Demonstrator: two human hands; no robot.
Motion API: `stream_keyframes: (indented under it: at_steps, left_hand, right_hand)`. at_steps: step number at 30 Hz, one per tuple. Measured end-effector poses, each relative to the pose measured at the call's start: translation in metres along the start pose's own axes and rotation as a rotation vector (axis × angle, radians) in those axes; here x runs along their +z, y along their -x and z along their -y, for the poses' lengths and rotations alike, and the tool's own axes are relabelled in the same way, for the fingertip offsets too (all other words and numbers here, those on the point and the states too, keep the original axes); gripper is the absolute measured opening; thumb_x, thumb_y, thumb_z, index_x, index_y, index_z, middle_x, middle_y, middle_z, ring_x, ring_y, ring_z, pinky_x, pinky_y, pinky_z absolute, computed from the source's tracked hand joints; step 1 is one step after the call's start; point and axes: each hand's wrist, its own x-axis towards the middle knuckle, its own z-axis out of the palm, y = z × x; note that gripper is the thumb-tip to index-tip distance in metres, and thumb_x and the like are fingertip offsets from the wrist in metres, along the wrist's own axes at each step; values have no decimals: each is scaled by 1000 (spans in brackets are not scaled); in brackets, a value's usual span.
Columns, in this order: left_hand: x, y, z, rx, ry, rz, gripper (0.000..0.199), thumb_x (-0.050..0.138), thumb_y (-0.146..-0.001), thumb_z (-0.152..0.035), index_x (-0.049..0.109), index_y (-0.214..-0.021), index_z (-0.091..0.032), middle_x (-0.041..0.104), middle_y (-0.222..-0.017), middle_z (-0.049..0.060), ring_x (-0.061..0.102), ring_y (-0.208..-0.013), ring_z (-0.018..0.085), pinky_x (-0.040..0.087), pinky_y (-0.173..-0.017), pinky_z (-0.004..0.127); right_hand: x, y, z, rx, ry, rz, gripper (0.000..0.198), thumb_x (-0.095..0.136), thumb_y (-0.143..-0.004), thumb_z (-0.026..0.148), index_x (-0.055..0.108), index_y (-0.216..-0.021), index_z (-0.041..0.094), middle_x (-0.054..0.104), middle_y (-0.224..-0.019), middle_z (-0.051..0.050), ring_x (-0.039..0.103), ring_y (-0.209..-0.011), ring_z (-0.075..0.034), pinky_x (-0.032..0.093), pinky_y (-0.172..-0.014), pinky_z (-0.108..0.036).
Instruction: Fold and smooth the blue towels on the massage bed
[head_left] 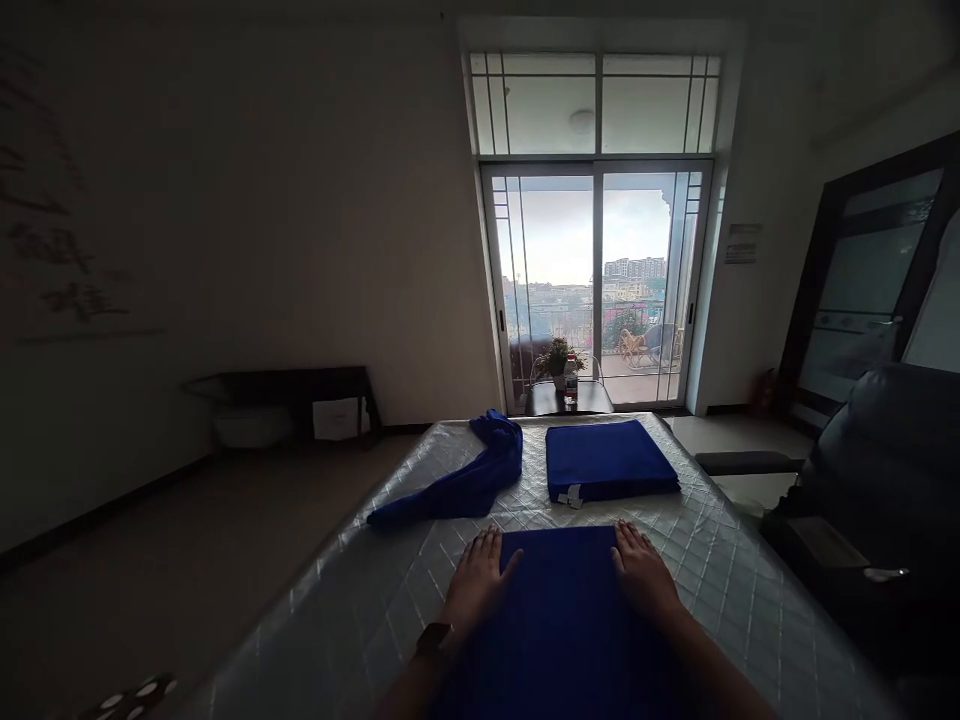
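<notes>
A smooth blue cloth (559, 620) lies flat on the quilted silvery table cover (397, 560), its near part running out of view. My left hand (480, 575) rests on its left far corner, fingers stretched out, a dark band at the wrist. On the right far corner lies my right hand (641, 570), also flat with straight fingers. Beyond it, to the right, is a neatly folded stack of blue cloth (611, 458) with white tags on its near edge. A crumpled blue cloth (469, 475) trails across the cover at the left.
A small dark table (551, 402) with a potted plant (556, 360) and a bottle (571, 382) stands past the far edge, before the glass sliding door (598, 280). A dark armchair (870, 470) flanks the right side. Along the left wall is a low dark bench (300, 385).
</notes>
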Motion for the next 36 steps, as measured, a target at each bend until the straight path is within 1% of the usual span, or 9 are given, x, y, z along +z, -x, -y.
stream_keyframes:
  at_steps: [3, 6, 14, 18, 22, 26, 30, 33, 36]
  left_hand:
    - [-8, -4, -5, -30, -33, 58, 86, 14, -104, -64, 33, -161, -2, 28, -170, 19, 25, -159, 32, 20, -130, 49]
    - [-13, -9, -28, -49, -57, 52, 88, 14, -104, -64, 36, -159, 1, 30, -169, 23, 27, -158, 35, 21, -129, 51]
    - [8, -5, -165, 337, 253, 47, 77, 16, -107, -60, 43, -159, -10, 40, -166, 18, 31, -157, 31, 28, -129, 50]
    - [16, -7, -191, 379, 315, 29, 74, 12, -108, -55, 39, -161, -10, 38, -167, 16, 29, -158, 30, 26, -129, 53]
    - [17, -10, -157, 312, 253, 4, 74, 18, -108, -60, 40, -161, -12, 39, -167, 14, 28, -158, 29, 24, -131, 52]
    - [15, -11, -78, 205, 156, -26, 71, 26, -108, -60, 42, -160, -15, 39, -167, 14, 30, -157, 30, 25, -130, 53]
    - [12, -6, -1, 77, 77, -59, 72, 22, -108, -56, 43, -158, -9, 38, -166, 18, 31, -157, 31, 26, -129, 52]
    - [12, 0, 24, 13, 90, -74, 78, 18, -107, -59, 40, -159, -4, 37, -167, 20, 30, -157, 31, 27, -129, 51]
    - [12, 2, 25, -9, 125, -82, 81, 20, -106, -62, 39, -159, -3, 34, -167, 21, 28, -158, 32, 26, -129, 53]
  right_hand:
    - [-2, 1, 1, 4, 6, 7, 64, 25, -103, 33, 37, -160, 5, 33, -169, -13, 22, -160, -24, 18, -131, -42]
    - [-1, 1, 1, 8, 4, 4, 65, 24, -103, 33, 36, -160, 4, 32, -169, -13, 21, -160, -24, 17, -131, -42]
    - [12, -3, -7, -22, 57, -16, 63, 25, -101, 26, 37, -160, 8, 31, -170, -11, 21, -160, -21, 18, -130, -40]
    - [13, -3, -9, -51, 76, 1, 64, 30, -98, 21, 38, -161, 13, 28, -171, -8, 17, -160, -21, 18, -130, -41]
    - [7, -1, -5, -11, 31, -14, 62, 24, -104, 31, 38, -160, 10, 31, -169, -11, 22, -159, -21, 19, -130, -43]
    - [6, -1, -4, -4, 12, -17, 63, 23, -104, 31, 37, -160, 8, 32, -169, -12, 24, -159, -21, 19, -130, -43]
    - [8, -2, -6, -25, 31, -15, 63, 24, -103, 30, 38, -160, 6, 31, -169, -13, 23, -159, -23, 20, -130, -44]
    - [9, -3, -6, -17, 32, -14, 64, 23, -103, 30, 36, -160, 5, 30, -169, -12, 22, -159, -22, 20, -130, -43]
    - [9, -3, -6, -5, 34, 0, 64, 23, -103, 32, 36, -160, 6, 30, -170, -12, 22, -159, -22, 19, -131, -43]
